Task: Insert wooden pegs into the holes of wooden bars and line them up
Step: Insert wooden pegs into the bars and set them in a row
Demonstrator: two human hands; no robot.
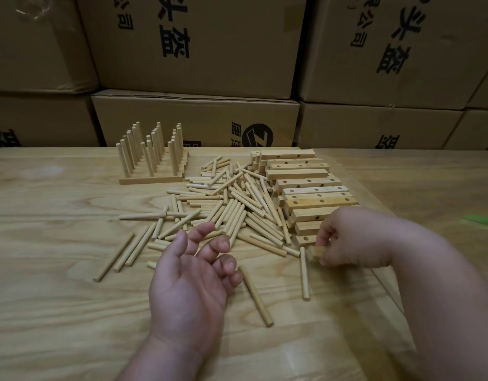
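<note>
My right hand (352, 237) pinches the end of a wooden bar (317, 252) at the near edge of the bar stack (308, 188), while my left hand (193, 276) hovers palm-up, loosely open and holding nothing, just short of the loose pegs (237, 204).

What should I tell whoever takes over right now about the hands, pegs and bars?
Left hand: open, palm up, holds nothing, hovering near the loose pegs.
Right hand: pinches the end of a bar at the near end of the bar stack.
Done: several pegged bars lined up at the far left of the table, three pegs upright in each.
Left: many pegs and unfilled bars remain to be joined and lined up.
</note>
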